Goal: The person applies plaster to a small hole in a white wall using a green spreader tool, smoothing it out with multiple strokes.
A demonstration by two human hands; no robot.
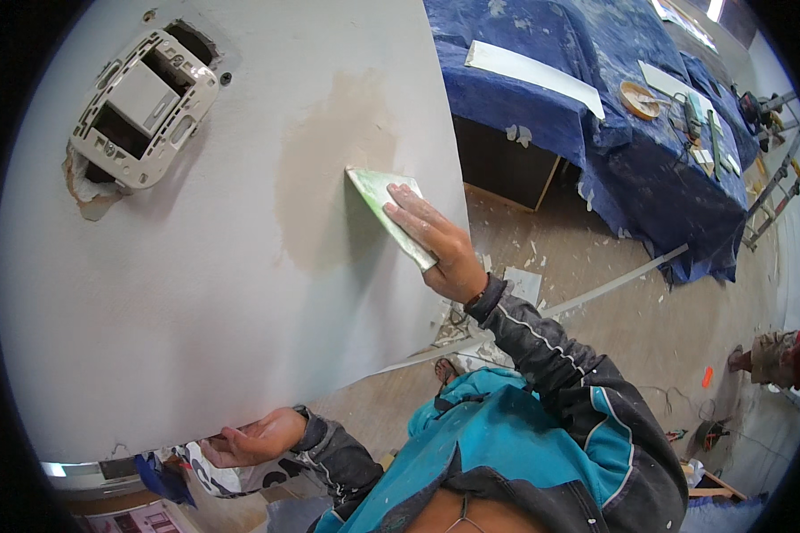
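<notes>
My right hand point(440, 240) grips a flat, dusty green-and-white sanding sheet point(391, 209), its fingers laid along the face and the thumb hidden behind. One corner of the sheet meets the white wall point(196, 311) at a beige patch point(320, 169); the rest tilts away from it. Pale dust coats the fingertips. Low on the left, my left hand point(256, 437) is beside the wall's lower part, palm partly turned up. Its fingers are loosely bent and apart, with nothing in them.
An uncovered socket frame point(147, 107) sits in a chipped wall opening at upper left. Blue sheeting point(524, 89) drapes a table bearing white strips, a yellow bowl point(640, 99) and tools. A ladder point(778, 191) stands far right, near another person's leg point(773, 358). Debris litters the floor.
</notes>
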